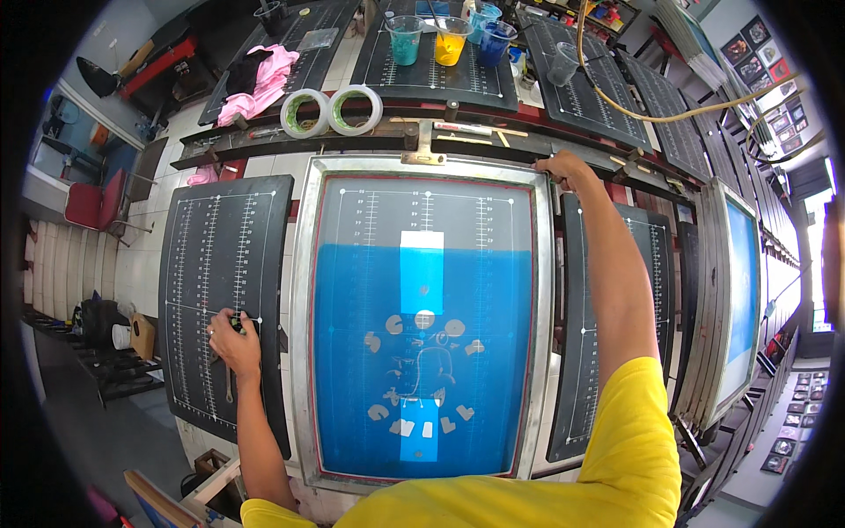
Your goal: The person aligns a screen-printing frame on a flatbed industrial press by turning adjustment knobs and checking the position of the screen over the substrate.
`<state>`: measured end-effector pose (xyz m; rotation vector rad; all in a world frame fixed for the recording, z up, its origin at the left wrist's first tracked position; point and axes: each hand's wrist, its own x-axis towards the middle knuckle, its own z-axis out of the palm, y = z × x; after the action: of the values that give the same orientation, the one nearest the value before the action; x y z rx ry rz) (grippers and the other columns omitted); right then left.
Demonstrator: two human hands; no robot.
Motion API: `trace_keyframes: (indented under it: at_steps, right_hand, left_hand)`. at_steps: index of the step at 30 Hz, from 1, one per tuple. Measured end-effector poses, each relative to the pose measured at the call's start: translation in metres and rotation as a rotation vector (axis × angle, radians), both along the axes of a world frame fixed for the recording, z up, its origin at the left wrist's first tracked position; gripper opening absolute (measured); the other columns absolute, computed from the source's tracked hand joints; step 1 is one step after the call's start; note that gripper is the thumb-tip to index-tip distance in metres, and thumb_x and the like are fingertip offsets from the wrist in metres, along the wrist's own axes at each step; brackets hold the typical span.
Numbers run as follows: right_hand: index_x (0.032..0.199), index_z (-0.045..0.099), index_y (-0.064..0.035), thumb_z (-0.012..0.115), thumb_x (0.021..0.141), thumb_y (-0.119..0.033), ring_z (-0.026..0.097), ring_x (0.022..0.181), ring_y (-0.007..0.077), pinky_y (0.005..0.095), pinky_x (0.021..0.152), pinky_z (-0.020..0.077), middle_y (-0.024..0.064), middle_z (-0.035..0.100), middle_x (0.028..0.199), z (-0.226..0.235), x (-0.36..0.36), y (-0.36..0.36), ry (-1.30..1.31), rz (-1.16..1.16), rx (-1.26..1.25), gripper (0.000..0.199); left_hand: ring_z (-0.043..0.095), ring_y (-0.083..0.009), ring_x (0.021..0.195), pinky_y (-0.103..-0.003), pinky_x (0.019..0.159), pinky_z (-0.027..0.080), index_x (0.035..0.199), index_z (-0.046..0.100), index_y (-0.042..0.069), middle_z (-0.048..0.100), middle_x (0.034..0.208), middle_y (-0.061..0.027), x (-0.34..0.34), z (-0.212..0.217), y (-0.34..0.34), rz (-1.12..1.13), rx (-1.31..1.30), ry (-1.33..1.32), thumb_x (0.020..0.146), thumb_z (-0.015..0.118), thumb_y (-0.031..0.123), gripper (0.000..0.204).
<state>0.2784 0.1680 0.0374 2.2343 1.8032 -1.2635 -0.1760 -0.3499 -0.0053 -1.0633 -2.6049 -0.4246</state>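
Observation:
A silk screen [426,352] with a metal frame lies in front of me, its mesh mostly blue with a pale figure and letter shapes. My right hand [568,169] is at the frame's far right corner, fingers closed; what they grip there is hidden. On the black board at the left [189,352], marked with white rulers, rests my left hand [234,341]. Its fingers curl round something small and dark that I cannot make out. Just below that hand, a slim metal tool like a wrench [230,387] shows partly on the board.
A metal clamp [424,158] meets the frame's far edge. Beyond stand two tape rolls [355,111], a pink cloth [264,79] and cups of teal [405,40], yellow [451,41] and blue ink [495,44]. Another black board [616,326] and stacked screens [717,299] are at right.

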Motion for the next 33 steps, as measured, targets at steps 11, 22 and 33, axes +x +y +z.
trace_keyframes:
  at_steps: [11, 22, 33]
  right_hand:
    - [0.077, 0.060, 0.0016, 0.073, 0.080, -0.018, 0.039, 0.047, 0.0151, 0.0351, 0.039, 0.0261, 0.0074, 0.046, 0.060, -0.027, -0.002, 0.013, 0.018, -0.023, 0.060, 0.023]
    - [0.070, 0.055, -0.0059, 0.072, 0.083, -0.017, 0.034, 0.043, 0.0126, 0.0312, 0.037, 0.0215, 0.0027, 0.040, 0.056, -0.032, 0.014, 0.014, 0.186, -0.194, -0.051, 0.024]
    - [0.067, 0.055, -0.0102, 0.076, 0.081, -0.019, 0.029, 0.043, 0.0098, 0.0279, 0.038, 0.0197, -0.0017, 0.037, 0.054, -0.038, 0.008, -0.007, 0.367, -0.337, 0.041, 0.026]
  left_hand:
    - [0.052, -0.0323, 0.098, -0.047, 0.085, 0.039, 0.099, 0.056, 0.004, 0.054, 0.093, -0.0115, 0.000, 0.001, 0.000, -0.003, 0.010, -0.013, 0.086, 0.062, 0.022, 0.023]
    - [0.052, -0.0327, 0.101, -0.047, 0.086, 0.039, 0.103, 0.056, 0.004, 0.056, 0.099, -0.0122, -0.001, -0.002, -0.001, 0.009, -0.020, -0.008, 0.087, 0.061, 0.024, 0.026]
    - [0.053, -0.0332, 0.099, -0.047, 0.086, 0.039, 0.102, 0.057, 0.004, 0.057, 0.099, -0.0127, -0.003, -0.001, -0.002, 0.014, -0.026, -0.009, 0.087, 0.061, 0.025, 0.026]
